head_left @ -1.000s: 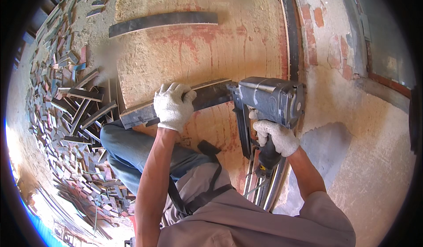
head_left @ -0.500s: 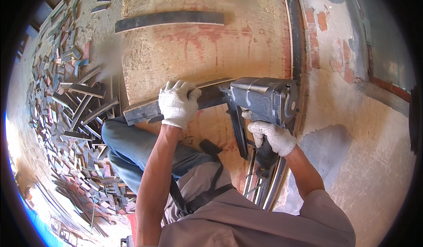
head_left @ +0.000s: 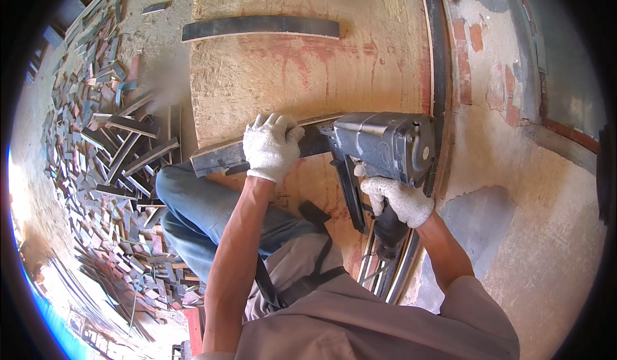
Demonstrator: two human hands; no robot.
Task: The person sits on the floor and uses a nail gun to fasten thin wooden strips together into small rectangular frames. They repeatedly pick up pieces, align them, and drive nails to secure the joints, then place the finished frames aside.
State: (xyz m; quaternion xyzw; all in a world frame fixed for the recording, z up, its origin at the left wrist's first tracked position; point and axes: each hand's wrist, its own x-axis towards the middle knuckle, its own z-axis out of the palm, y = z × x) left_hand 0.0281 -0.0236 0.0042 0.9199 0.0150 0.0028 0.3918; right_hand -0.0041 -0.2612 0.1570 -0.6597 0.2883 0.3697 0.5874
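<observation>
My left hand [head_left: 272,148], in a white knitted glove, is closed over a dark wooden strip [head_left: 215,159] that crosses the plywood board [head_left: 308,83] in front of me. In my gloved right hand [head_left: 400,201] is the handle of a black nail gun [head_left: 380,144]. The gun's nose rests at or close to the strip's right part; exact contact is hidden by the gun body. Its magazine [head_left: 349,196] slants down toward me. Farther off, a second dark strip [head_left: 260,27] lies across the plywood.
Along the board's right side runs a long dark strip [head_left: 439,58], beside a wall [head_left: 495,148] with peeling plaster and bare brick. Many wood offcuts [head_left: 122,161] are heaped on the left. More long strips [head_left: 392,276] lie near my right forearm.
The view has shifted slightly, so the board and offcuts appear farther right. My left hand sits a little closer to the nail gun. Both hands keep their grips.
</observation>
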